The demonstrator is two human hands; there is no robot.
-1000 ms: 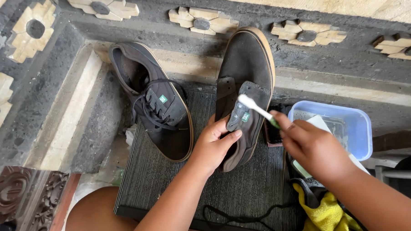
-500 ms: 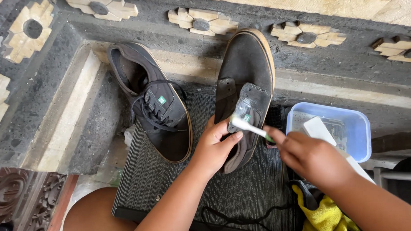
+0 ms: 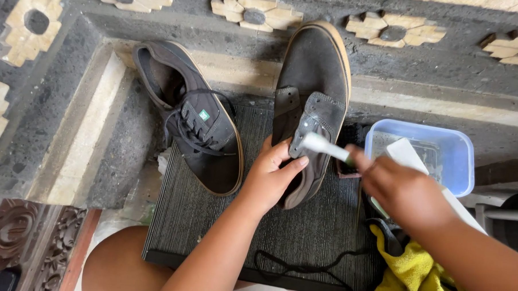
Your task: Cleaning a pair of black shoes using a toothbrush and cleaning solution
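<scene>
Brushing an unlaced shoe on a ribbed mat

The left hand [image 3: 269, 180] grips the dark unlaced shoe [image 3: 312, 101] at its tongue; the right hand [image 3: 404, 191] is closed around a white toothbrush [image 3: 325, 146] touching it. The laced shoe [image 3: 199, 126] lies beside it, apparently untouched. The blue tub [image 3: 462, 164] holds a white item, its other contents unclear.

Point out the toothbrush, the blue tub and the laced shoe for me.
toothbrush [image 3: 322, 146]: head view, on its white handle near the head.
blue tub [image 3: 464, 164]: head view, on its right wall.
laced shoe [image 3: 212, 161]: head view, on the dark upper below the laces.
</scene>
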